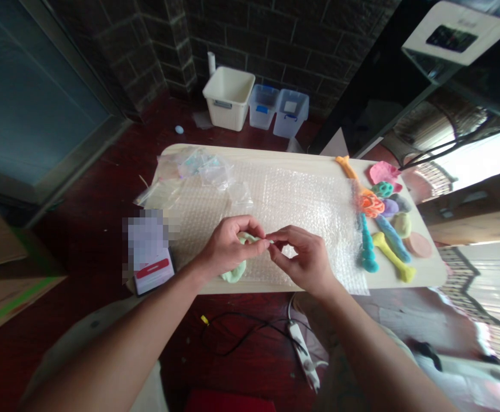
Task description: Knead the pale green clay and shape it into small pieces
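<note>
Both hands meet over a sheet of bubble wrap [305, 200] on a pale table. A soft, light green piece of modelling clay [234, 273] hangs below my left hand [235, 243], whose thumb and fingers pinch its upper end. My right hand [299, 254] has thumb and index finger pressed together at the tip of the same clay, touching the left fingertips. Part of the clay is hidden behind the left fingers.
Coloured clay shapes, among them a yellow bone-like piece [393, 257] and an orange coil [370, 204], lie at the table's right. Clear plastic bags [215, 171] cover the back left. A phone [153, 274] is at the left edge. Bins [228, 109] stand by the wall.
</note>
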`<state>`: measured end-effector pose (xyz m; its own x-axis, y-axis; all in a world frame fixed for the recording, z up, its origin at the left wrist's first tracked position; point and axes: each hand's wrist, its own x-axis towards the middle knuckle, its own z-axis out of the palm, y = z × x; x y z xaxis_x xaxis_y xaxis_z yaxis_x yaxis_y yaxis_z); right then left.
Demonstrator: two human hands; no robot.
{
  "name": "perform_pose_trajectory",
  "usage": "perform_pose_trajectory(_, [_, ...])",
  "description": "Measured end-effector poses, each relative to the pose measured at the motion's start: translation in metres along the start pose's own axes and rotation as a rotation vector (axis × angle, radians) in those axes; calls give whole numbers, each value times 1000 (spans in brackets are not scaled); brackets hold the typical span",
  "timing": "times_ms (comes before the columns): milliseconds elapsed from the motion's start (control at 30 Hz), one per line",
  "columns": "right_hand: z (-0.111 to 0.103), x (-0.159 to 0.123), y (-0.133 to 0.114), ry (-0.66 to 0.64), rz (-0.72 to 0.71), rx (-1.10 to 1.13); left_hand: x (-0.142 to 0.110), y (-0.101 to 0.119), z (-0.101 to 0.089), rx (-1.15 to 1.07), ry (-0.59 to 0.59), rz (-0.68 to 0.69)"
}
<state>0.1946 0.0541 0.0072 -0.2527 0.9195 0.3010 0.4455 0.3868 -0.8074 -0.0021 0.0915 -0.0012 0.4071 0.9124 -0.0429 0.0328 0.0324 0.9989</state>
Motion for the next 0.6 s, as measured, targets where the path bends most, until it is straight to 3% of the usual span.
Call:
perform_pose_trajectory(233, [2,-2,2,-7,83,156,1,-1,0,-25,32,-12])
perform_pose_trajectory(600, [-2,0,-1,-13,15,-27,1,1,1,-56,-26,-76])
